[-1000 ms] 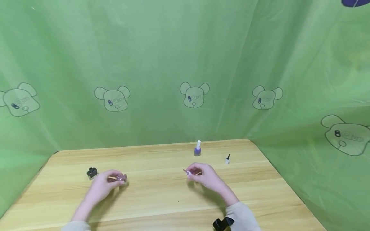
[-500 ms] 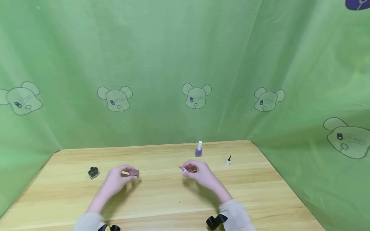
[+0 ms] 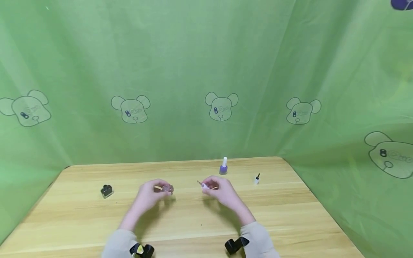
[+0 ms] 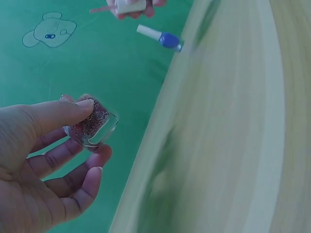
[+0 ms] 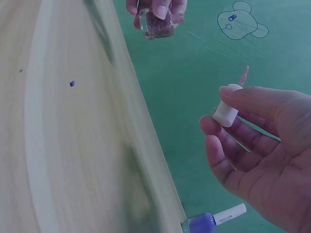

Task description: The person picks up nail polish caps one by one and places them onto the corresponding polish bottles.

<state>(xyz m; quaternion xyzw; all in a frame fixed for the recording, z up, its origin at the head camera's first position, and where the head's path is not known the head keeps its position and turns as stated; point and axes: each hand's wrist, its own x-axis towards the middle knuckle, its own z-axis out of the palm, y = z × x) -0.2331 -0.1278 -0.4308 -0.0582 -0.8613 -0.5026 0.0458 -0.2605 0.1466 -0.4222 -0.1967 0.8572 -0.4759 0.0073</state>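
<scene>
My left hand (image 3: pixel 150 193) pinches a small glass nail polish bottle (image 4: pixel 92 124) of glittery pink-brown polish between thumb and fingers, above the table. The bottle has no cap on it, and its neck lies near the thumb in the left wrist view. Across from it, my right hand (image 3: pixel 222 191) pinches a white nail polish cap (image 5: pixel 226 109). From that cap sticks a brush (image 5: pixel 245 76) coated in pink glitter, pointing up and left toward the bottle in the head view. A gap separates brush and bottle.
A capped purple nail polish bottle (image 3: pixel 223 169) stands at the back of the wooden table (image 3: pixel 193 229). Right of it, another white cap (image 3: pixel 256 181) stands with its dark brush upward. A dark polish bottle (image 3: pixel 107 191) sits at the left. Green cloth (image 3: pixel 174 71) hangs behind.
My left hand has moved right with the glitter bottle, closer to the right hand. My right hand has shifted slightly left and away from me with the cap.
</scene>
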